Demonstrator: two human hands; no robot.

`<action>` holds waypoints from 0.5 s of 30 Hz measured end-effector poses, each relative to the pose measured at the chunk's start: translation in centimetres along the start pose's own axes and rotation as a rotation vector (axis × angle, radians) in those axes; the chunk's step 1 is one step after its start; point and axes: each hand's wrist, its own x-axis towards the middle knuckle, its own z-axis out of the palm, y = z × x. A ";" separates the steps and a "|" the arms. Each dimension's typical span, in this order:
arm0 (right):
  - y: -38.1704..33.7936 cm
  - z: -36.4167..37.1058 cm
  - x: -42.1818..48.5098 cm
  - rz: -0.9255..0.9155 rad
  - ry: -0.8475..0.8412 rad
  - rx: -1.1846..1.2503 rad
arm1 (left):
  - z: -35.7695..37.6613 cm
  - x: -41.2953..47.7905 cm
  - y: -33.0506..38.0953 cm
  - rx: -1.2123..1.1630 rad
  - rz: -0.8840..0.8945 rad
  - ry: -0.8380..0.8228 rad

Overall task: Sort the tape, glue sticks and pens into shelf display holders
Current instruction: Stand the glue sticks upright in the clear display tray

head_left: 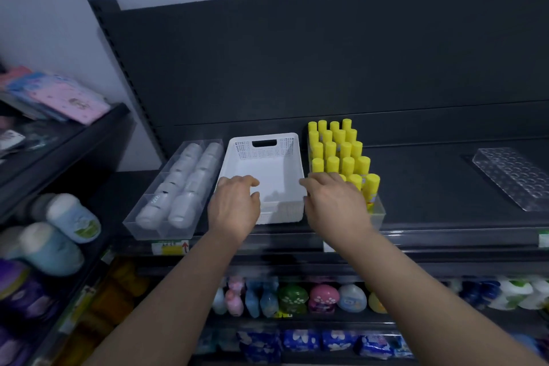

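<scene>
An empty white plastic basket (269, 157) stands on the dark shelf (430, 187) between two clear holders. My left hand (234, 206) grips its front left rim, fingers curled over the edge. My right hand (334, 202) holds the front right rim, fingers bent at the basket's side. Left of the basket, a clear divided holder (139, 221) contains white tape rolls (184, 184) in two rows. On the right, several yellow glue sticks (341, 151) stand upright in a clear holder (378, 212), partly behind my right hand. No pens are in sight.
A clear holder with round holes (514, 178) lies at the shelf's far right. Lower shelves carry coloured bottles and packets (297, 300). A side shelf at left has bottles (68, 220) and pink packets (68, 98). The dark back panel (326, 68) rises behind.
</scene>
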 end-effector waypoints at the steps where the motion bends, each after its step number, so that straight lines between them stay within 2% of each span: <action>1: -0.9 0.5 0.4 -0.014 -0.028 0.025 | -0.2 0.2 -0.8 0.017 -0.028 0.023; 5: -2.9 2.4 1.9 0.062 -0.175 0.034 | -0.8 1.7 -3.5 0.128 -0.150 -0.082; 9: -3.9 3.7 3.0 0.129 -0.241 0.013 | -1.3 2.8 -5.7 0.154 -0.165 -0.178; 15: -4.7 4.9 4.7 0.303 -0.285 0.182 | -1.6 4.6 -6.8 0.083 -0.150 -0.222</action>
